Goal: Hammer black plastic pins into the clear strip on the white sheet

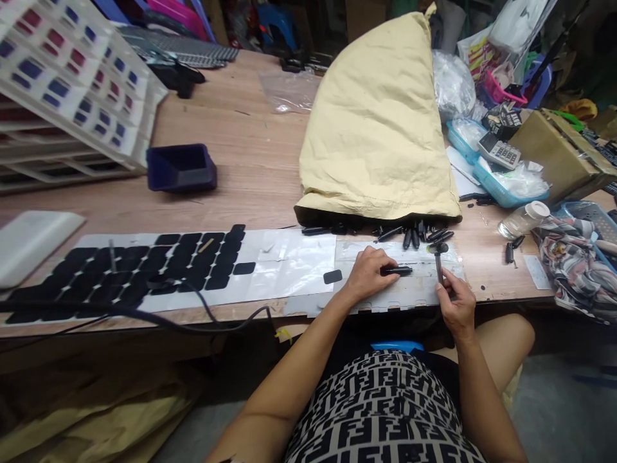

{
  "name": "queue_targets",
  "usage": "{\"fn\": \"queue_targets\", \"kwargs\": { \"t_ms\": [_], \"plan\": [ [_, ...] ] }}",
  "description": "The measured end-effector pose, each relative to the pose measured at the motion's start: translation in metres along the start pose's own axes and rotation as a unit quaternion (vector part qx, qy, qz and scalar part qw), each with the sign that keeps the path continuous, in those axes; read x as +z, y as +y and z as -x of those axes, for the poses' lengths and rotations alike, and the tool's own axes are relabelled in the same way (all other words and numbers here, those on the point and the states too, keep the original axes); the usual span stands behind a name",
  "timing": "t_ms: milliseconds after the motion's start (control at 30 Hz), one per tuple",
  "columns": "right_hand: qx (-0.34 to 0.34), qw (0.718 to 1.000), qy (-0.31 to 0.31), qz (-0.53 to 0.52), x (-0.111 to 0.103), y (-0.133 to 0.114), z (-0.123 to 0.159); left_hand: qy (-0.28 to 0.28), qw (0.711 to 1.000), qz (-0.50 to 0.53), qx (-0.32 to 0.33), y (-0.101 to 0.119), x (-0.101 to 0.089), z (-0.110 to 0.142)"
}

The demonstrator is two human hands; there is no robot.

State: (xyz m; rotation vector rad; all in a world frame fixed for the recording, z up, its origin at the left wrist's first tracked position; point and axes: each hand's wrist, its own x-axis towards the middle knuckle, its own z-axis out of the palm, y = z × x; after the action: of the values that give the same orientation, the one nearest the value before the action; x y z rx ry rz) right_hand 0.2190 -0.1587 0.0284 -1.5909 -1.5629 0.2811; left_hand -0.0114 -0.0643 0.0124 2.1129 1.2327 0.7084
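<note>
My left hand is closed on a black pen-like tube that lies sideways, its tip pointing right, just above a grey board at the table's front edge. In my right hand is a small hammer, gripped by its handle, with the dark head up and to the right of the tube. Several loose black tubes lie behind my hands. A single black rounded piece rests on the sheet left of my left hand.
A big yellowish sack stands behind the tubes. Rows of black pieces cover a white sheet on the left, crossed by a black cable. A dark bin, bottle and patterned cloth stand around.
</note>
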Motion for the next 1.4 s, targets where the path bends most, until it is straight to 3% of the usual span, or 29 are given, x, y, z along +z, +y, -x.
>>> {"fn": "queue_targets", "kwargs": {
  "t_ms": [200,333,467,667,900,1133,1267,1400],
  "plan": [
    [-0.073,0.993,-0.086,-0.024,0.004,-0.032,0.012,-0.001,1.0,0.012,-0.015,0.0,-0.003,0.001],
    [-0.117,0.988,-0.103,-0.01,0.01,-0.038,0.015,-0.001,1.0,0.014,-0.019,0.001,-0.003,0.0],
    [-0.119,0.985,-0.124,0.007,0.013,-0.037,0.014,0.004,0.999,0.022,-0.023,0.001,-0.002,-0.001],
    [-0.096,0.991,-0.095,0.002,0.008,-0.034,0.014,0.004,0.999,0.029,-0.023,0.001,-0.003,0.0],
    [-0.056,0.993,-0.107,0.007,0.002,-0.029,0.012,0.003,0.999,0.031,-0.027,0.001,-0.003,-0.001],
    [0.055,0.998,-0.011,-0.023,-0.009,0.003,-0.016,0.012,1.0,0.022,-0.007,-0.002,0.001,0.001],
    [0.115,0.992,0.013,-0.059,-0.006,0.025,-0.025,0.013,0.999,0.012,0.027,0.001,-0.003,0.003],
    [0.131,0.988,-0.009,-0.077,-0.004,0.027,-0.025,-0.017,0.995,0.034,0.096,0.013,-0.01,0.015]
  ]
}}
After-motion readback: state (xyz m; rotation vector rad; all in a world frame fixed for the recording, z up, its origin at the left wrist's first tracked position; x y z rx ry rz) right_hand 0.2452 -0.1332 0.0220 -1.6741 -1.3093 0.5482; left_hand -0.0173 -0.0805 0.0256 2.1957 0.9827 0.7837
